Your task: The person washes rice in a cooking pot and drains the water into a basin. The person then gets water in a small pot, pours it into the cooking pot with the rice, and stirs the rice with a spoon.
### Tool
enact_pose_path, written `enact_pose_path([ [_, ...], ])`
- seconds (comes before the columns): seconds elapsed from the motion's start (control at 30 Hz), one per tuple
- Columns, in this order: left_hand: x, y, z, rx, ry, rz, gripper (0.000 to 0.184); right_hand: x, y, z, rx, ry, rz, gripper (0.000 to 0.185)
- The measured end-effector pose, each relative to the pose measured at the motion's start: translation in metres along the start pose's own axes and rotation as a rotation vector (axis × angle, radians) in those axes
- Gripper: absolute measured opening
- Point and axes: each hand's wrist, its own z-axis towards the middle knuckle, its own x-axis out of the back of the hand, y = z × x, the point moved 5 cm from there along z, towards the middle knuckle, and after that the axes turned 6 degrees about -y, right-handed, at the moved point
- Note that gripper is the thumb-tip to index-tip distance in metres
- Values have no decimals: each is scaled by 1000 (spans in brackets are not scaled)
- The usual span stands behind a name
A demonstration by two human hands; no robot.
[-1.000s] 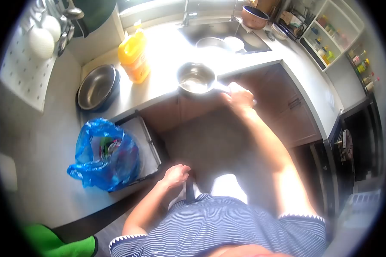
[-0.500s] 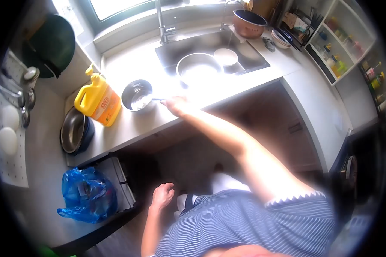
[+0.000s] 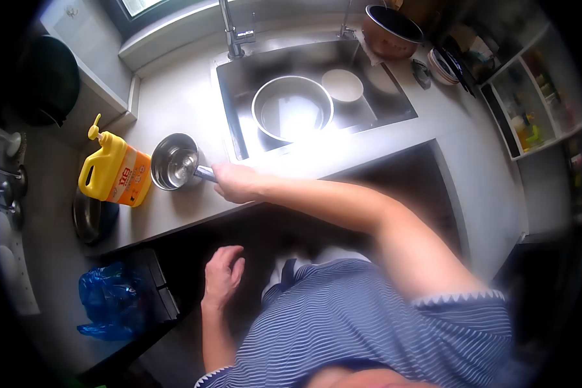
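My right hand [image 3: 236, 182] is closed round the handle of a small metal saucepan [image 3: 165, 147] at the left of the counter. Something clear and shiny, perhaps water, shows in the pan's bottom. Right beside the pan stands a yellow pump jug [image 3: 113, 169] with an orange label. My left hand [image 3: 222, 275] hangs below the counter's front edge, in front of my body. It holds nothing; its fingers bend loosely, with the thumb apart.
A sink [image 3: 231, 107] behind my right hand holds a large round metal pan [image 3: 258, 123] and a white bowl [image 3: 343, 85]. A brown pot [image 3: 391, 42] stands at the back right. Behind the jug sits a dark basin [image 3: 87, 220]; a blue plastic bag [image 3: 113, 297] lies lower left.
The view has shifted, placing the saucepan and jug farther left and lower in the frame. Glare on the counter has lessened. My right hand keeps its hold; my left hand appears slightly higher.
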Motion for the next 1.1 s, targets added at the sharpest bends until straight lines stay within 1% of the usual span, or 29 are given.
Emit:
enact_pose_path([
  [0.03, 11, 18, 18, -74, 44, 11, 20, 5, -2, -5, 37, -112, 64, 27],
  [0.07, 21, 41, 35, -139, 64, 31, 21, 17, -8, -16, 83, -186, 69, 33],
  [0.17, 34, 90, 74, -292, 65, 35, 21, 44, 8, -30, 120, -354, 167, 38],
  [0.2, 35, 97, 85, -303, 46, 101, 20, 44, 36, -22, 324, -117, 95, 41],
  [0.23, 33, 102, 97, -313, 27, 163, 20, 69, 45, -32, 254, -187, 177, 39],
  [0.27, 29, 108, 110, -326, 14, 223, 19, 96, 61, -41, 205, -169, 155, 37],
  [0.3, 25, 106, 121, -271, -12, 268, 19, 121, 85, -44, 230, -118, 153, 35],
  [0.37, 18, 92, 128, -154, -65, 353, 17, 187, 133, -64, 156, -41, 175, 31],
  [0.43, 18, 92, 133, 52, -87, 427, 14, 266, 181, -88, 59, 146, 119, 27],
  [0.47, 16, 93, 136, 118, -91, 435, 15, 308, 206, -101, 105, 237, 195, 25],
  [0.5, 13, 94, 141, 182, -100, 448, 15, 350, 237, -115, 34, 337, 277, 22],
  [0.53, 10, 96, 148, 223, -83, 456, 16, 389, 268, -129, 7, 404, 398, 23],
  [0.57, 6, 104, 166, 242, -73, 434, 16, 428, 296, -141, 17, 469, 386, 18],
  [0.6, 1, 114, 185, 263, -63, 407, 17, 465, 329, -150, -25, 566, 332, 19],
  [0.63, -4, 124, 203, 283, -50, 376, 17, 495, 368, -151, -121, 563, 320, 21],
  [0.67, -12, 140, 232, 194, -27, 292, 16, 515, 397, -148, -310, 538, 257, 24],
  [0.7, -24, 157, 265, 116, -10, 230, 16, 532, 428, -138, -394, 444, 170, 27],
  [0.77, -48, 190, 332, -57, 3, 125, 15, 550, 480, -114, -555, 342, -73, 27],
  [0.8, -62, 205, 367, -98, -12, 79, 16, 554, 491, -101, -680, 198, -190, 32],
  [0.83, -76, 214, 402, -175, -10, 54, 18, 556, 526, -79, -629, 180, -393, 33],
  [0.9, -101, 238, 473, -186, -11, -150, 21, 542, 544, -46, -527, 118, -531, 32],
  [0.93, -114, 244, 509, -190, 8, -283, 25, 526, 556, -26, -351, 77, -436, 32],
  [0.97, -132, 240, 548, -213, 25, -387, 32, 507, 542, -14, -304, -89, -464, 33],
  [1.0, -143, 243, 583, -192, 72, -395, 36, 490, 534, -10, -176, -217, -501, 33],
  [1.03, -154, 248, 613, -171, 117, -407, 41, 483, 518, -15, -201, -274, -447, 32],
  [1.1, -173, 255, 659, -164, 224, -394, 46, 478, 508, -33, -243, -485, -255, 33],
])
